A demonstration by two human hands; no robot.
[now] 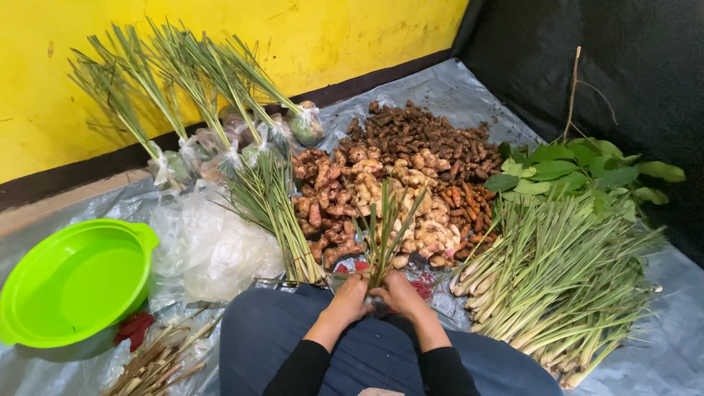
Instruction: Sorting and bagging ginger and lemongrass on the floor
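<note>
Both hands meet at the near centre, over the person's lap in dark blue trousers [293, 337]; the left hand [350, 297] and the right hand [400, 293] are pressed close together, fingers curled round the base of a small bunch [383, 238] of lemongrass stalks, which stands nearly upright from the grip and fans out toward the far side; black sleeves [301, 370] cover both forearms.

Just beyond the bunch lies a heap of pale ginger [411, 202]; left of it, touching, a heap of reddish-brown roots [323, 202]; farther off a mound of small dark rhizomes [422, 136], with some orange ones [466, 202] at its near right edge.

To the right a large pile of lemongrass [565, 286] lies flat, root ends pointing near and left; beyond it a spray of broad green leaves [587, 172] against the black wall [623, 66].

To the left of the hands another sheaf [275, 209] lies on the ground, just beside a heap of clear plastic bags [213, 249]; at the far left, bagged bundles [183, 95] with tall stalks lean against the yellow wall [330, 29]; a lime-green basin [73, 282] sits at the near left, with dry trimmings [158, 363] in front of it; a grey tarp [455, 84] covers the floor under it all.
</note>
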